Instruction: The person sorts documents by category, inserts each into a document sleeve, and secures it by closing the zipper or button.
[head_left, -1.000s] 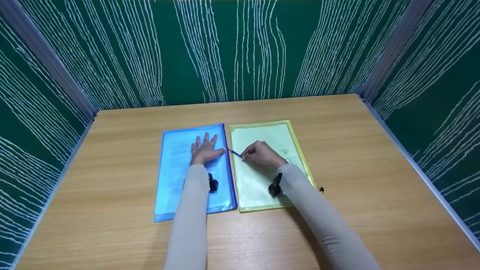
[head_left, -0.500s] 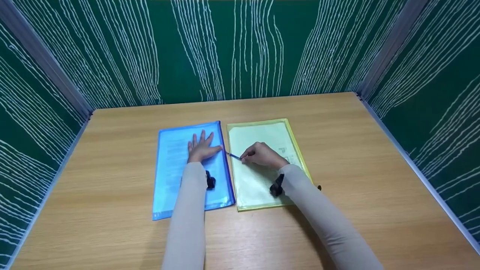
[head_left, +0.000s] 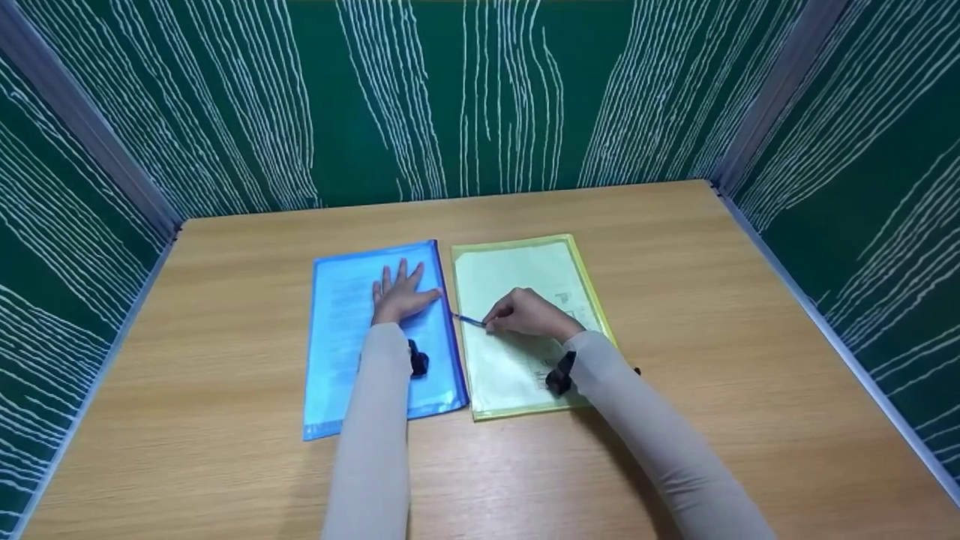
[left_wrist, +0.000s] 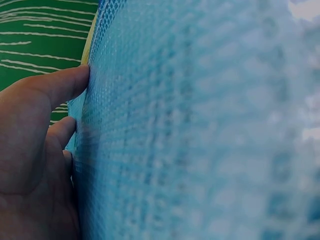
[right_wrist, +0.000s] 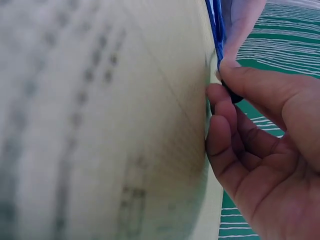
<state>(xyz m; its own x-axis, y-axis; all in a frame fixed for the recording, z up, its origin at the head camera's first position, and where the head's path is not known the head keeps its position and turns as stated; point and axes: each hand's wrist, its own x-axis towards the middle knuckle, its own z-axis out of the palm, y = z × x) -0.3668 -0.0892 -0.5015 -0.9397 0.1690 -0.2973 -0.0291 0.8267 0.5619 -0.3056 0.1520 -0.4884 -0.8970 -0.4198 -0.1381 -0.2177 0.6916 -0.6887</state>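
A blue mesh zip folder [head_left: 322, 429] with printed paper inside lies flat on the table. My left hand [head_left: 397, 300] rests on its upper half, fingers spread and thumb toward the dark blue zip edge. In the left wrist view, the fingertips [left_wrist: 80, 80] touch the mesh. My right hand [head_left: 529, 311] pinches the end of the blue zipper pull [head_left: 471, 321] between thumb and fingertips. The pull stretches sideways from the zip edge. In the right wrist view, the blue cord [right_wrist: 218, 30] runs up from the thumb and its dark end shows below.
Beneath my right hand lies a yellow zip folder [head_left: 581, 274] with printed paper in it, close beside the blue one. A small dark tip [head_left: 637, 371] pokes out past my right sleeve. Green walls with white lines [head_left: 525, 97] enclose the wooden table [head_left: 225, 337].
My right hand has drawn the zipper pull a short way down the blue folder's edge, toward me. The left hand stays spread on the folder. The head view has shifted slightly.
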